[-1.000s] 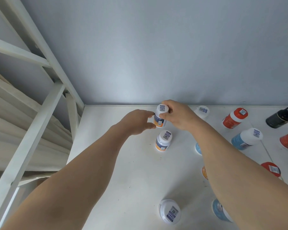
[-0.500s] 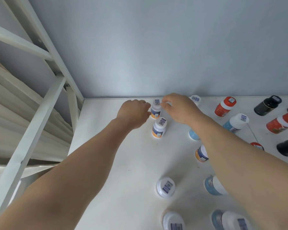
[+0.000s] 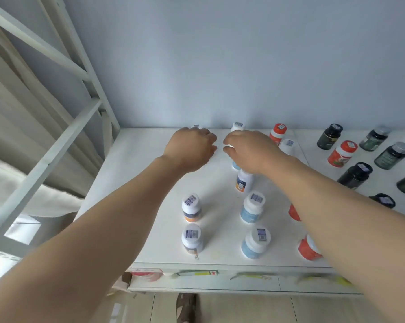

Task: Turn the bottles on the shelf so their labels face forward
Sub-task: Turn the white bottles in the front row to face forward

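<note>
Both forearms extended over white shelf (image 3: 150, 173) toward far wall. Left hand (image 3: 191, 148) lay knuckles-up, fingers curled over white-capped bottle (image 3: 195, 126) at far edge (only cap visible; grasp itself hidden, cannot tell). Right hand (image 3: 248, 150) arched just right of it, fingertips pinching white cap (image 3: 229, 146) of second bottle. Remaining bottles stood upright, nearer and rightward.
</note>
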